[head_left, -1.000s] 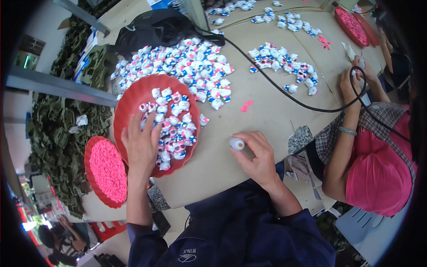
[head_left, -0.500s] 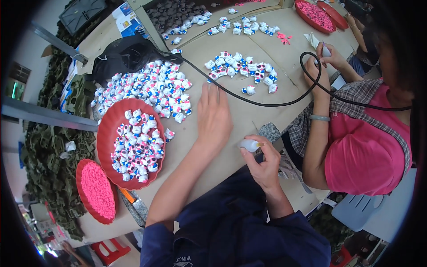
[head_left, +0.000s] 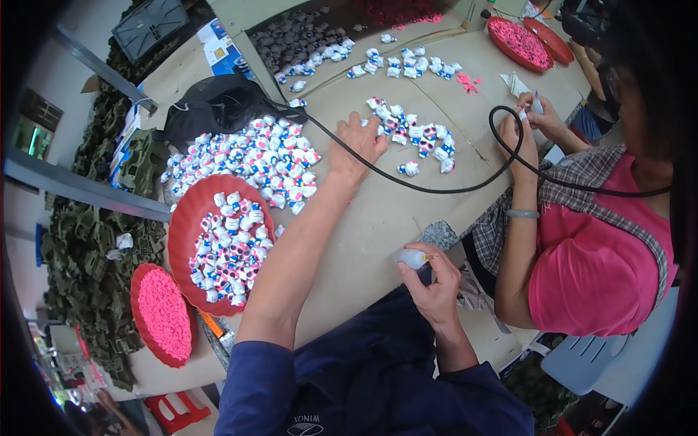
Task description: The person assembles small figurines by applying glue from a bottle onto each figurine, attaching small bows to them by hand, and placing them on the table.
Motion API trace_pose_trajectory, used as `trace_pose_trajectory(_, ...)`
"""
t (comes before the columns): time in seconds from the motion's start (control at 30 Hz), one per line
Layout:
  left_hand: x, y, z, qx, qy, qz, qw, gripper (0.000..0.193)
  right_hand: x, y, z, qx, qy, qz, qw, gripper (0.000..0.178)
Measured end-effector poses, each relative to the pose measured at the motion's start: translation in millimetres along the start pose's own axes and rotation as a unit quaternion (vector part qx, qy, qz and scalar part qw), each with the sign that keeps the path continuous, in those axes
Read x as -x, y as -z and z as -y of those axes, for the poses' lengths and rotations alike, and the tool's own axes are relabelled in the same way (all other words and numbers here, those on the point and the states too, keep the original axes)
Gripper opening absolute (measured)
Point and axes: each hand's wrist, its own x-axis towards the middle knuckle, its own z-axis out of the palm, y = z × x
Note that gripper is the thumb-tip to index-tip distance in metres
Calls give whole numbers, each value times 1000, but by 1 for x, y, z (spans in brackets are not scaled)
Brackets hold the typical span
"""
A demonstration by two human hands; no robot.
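My right hand grips a small white squeeze bottle with a yellowish tip, close in front of my body. Farther out, the fingers of my left hand are curled over the left end of a loose group of small white, blue and pink figurines. A bit of white shows between those fingers; how many pieces they hold is hidden. To the left of that hand lies a big pile of like figurines. A red scalloped dish holds more of them.
A smaller red dish of pink bits stands at the left. One black cable loops across the table. At the right a co-worker in a pink sleeve holds a bottle. A black cap-like cloth lies behind the pile.
My left hand has reached farther out, and its straight fingers have bent over the figurines at the group's left end. The right hand still holds the bottle. The view has shifted slightly.
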Motion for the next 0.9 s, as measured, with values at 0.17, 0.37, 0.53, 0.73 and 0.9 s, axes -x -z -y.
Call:
trace_pose_trajectory(0.17,8,8,-5,-14,29,4,999,27,1,-4,4,16,31,-5,999,27)
trace_pose_trajectory(0.37,105,91,-45,53,90,58,993,28,6,-4,10,-9,43,-4,999,27)
trace_pose_trajectory(0.53,186,122,-14,55,161,132,977,35,6,-20,9,-14,39,40,998,27)
trace_pose_trajectory(0.73,207,134,3,41,158,74,984,62,2,-57,17,-17,28,113,993,26)
trace_pose_trajectory(0.9,240,142,7,174,181,10,968,72,7,-67,16,-14,-20,131,991,28)
